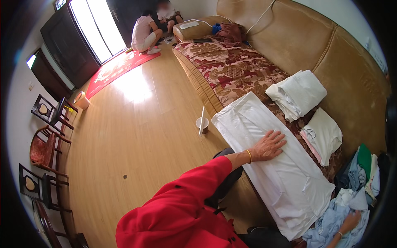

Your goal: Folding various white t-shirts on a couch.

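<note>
My left hand (269, 145) lies flat, palm down, on a white cloth garment (273, 176) folded into a long rectangle. The fingers are slightly apart and hold nothing. This cloth stretches across the seat of a tan leather sofa (350, 62), partly past its front edge. At the lower right, my right hand (352, 221) is on a rumpled heap of light blue clothes (328, 217); its fingertips are hard to see. Beyond the long white cloth sit a folded white stack (299, 93) and a smaller folded white garment (324, 136) with a pink edge.
More clothes (364, 164) are piled against the sofa's right end. A patterned seat cover (232, 68) runs under the cloths. On the floor beside the sofa stands a cup-like container (202, 125) with a white stick across it. Two people (145, 34) are near the bright doorway.
</note>
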Available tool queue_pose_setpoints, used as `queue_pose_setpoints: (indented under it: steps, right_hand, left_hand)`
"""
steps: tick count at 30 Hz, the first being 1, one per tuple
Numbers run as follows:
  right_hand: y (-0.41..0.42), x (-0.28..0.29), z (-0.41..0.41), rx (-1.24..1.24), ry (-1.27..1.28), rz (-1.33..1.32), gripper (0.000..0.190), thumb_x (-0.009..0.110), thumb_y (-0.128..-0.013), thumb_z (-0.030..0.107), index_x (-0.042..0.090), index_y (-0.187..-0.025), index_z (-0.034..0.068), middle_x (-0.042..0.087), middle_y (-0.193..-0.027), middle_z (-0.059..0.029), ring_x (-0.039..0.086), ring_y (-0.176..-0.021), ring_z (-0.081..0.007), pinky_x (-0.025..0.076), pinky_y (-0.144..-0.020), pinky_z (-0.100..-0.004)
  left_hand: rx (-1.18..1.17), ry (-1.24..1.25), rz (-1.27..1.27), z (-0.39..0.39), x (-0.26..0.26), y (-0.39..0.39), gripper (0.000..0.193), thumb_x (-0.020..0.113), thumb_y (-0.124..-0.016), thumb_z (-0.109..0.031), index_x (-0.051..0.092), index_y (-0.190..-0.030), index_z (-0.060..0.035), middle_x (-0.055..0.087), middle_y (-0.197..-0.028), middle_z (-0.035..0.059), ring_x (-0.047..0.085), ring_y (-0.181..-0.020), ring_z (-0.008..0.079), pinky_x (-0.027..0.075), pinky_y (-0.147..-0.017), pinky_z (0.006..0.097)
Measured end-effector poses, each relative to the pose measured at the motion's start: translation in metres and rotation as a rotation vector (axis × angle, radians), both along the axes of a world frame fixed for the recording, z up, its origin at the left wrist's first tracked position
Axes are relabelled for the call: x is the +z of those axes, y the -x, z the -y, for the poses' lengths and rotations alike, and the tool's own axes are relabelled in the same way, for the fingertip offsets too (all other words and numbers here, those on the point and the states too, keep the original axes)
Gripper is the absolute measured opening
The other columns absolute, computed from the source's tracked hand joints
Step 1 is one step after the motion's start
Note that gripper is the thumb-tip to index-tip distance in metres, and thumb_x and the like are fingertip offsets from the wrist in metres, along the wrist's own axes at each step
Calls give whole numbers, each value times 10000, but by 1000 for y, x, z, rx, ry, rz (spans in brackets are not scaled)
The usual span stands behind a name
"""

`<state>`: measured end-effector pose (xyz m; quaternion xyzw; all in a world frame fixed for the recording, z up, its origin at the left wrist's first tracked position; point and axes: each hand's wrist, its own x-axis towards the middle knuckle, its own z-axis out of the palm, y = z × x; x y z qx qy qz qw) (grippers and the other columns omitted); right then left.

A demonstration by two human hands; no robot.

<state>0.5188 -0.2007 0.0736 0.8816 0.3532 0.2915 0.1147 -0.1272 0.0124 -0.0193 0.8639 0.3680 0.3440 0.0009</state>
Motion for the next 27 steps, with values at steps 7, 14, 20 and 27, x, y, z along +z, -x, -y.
queue_pose_setpoints:
  steps: [7,14,20,27]
  right_hand:
    - [60,42,-40,256,-99,328,408,539,-928,341,512,-1318,224,342,-1492,-13,383,-1327,-258,371,-1020,-492]
    - [30,31,-10,-198,292,22,520,433,-955,441,297,-1452,378,198,-1552,68,289,-1388,-267,354,-986,-622]
    - [2,14,-12,-231,255,49,519,415,-957,444,288,-1456,376,179,-1559,58,278,-1392,-297,373,-983,-601]
    - [33,30,-23,-213,297,-61,591,535,-904,414,305,-1448,383,177,-1558,32,281,-1388,-298,387,-972,-601]
  left_hand:
    - [26,-18,-24,0,-3,4,426,580,-860,-266,521,-1234,-72,470,-1350,129,376,-1290,305,264,-1089,476]
    - [1,-14,-65,1,3,-2,434,564,-866,-282,521,-1243,-71,474,-1343,142,377,-1285,306,261,-1093,479]
    - [-1,24,-82,0,5,-6,438,556,-873,-286,519,-1253,-71,468,-1357,134,370,-1299,307,261,-1093,478]
    - [25,-8,-68,4,0,4,435,569,-879,-292,515,-1251,-73,453,-1363,148,378,-1294,316,272,-1087,492]
